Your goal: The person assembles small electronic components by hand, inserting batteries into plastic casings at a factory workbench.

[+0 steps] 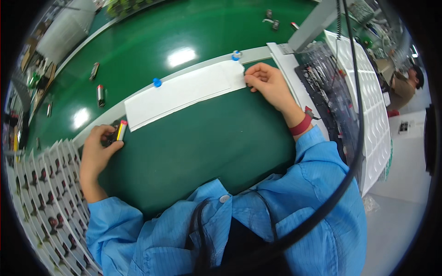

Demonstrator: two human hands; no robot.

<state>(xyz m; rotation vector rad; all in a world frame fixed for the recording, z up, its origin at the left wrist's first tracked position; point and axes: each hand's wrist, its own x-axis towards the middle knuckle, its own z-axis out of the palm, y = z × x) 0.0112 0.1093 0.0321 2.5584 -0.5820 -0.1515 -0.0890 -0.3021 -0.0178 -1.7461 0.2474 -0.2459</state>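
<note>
My left hand (98,149) is closed around a small silver battery-like piece (121,130) with a red end, a yellow stripe and a black part beside it. The fingers partly hide the black part. At the far right of the mat, my right hand (269,85) pinches at the right end of a long white paper sheet (184,92). Whether a smaller piece sits between those fingertips is too small to tell. The sheet lies slanted along the back of the green mat (207,142), with two blue pins or knobs (157,82) at its far edge.
Beyond a pale rail runs a green conveyor-like surface (138,50) carrying several small parts, such as a silver cylinder (101,95). A slotted white tray (46,198) full of parts stands left. Right are a bin of dark parts (322,78), a white moulded tray (368,106) and a hanging black cable (357,115). Another person (405,85) is farther off.
</note>
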